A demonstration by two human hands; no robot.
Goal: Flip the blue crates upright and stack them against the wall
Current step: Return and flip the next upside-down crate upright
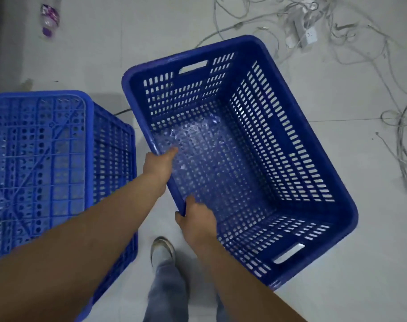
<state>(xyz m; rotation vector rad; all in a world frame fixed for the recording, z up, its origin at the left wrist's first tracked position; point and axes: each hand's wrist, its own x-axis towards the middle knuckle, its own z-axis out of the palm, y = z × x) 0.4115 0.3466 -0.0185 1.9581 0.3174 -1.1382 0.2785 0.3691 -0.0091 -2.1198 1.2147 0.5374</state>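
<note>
A blue perforated crate (279, 145) faces open side up in the middle of the view, tilted a little. Both hands grip its near long rim. My left hand (159, 165) holds the rim further up, thumb inside the crate. My right hand (196, 218) clamps the same rim lower down, fingers curled under the edge. A second blue crate (42, 163) stands upside down on the floor at the left, its ribbed bottom facing up. My left forearm crosses over its near corner.
A tangle of white cables (402, 126) and a power strip (307, 33) lie on the pale floor at the upper right. A plastic bottle (49, 18) lies at the top left. My shoe (162, 251) and jeans leg are below the hands.
</note>
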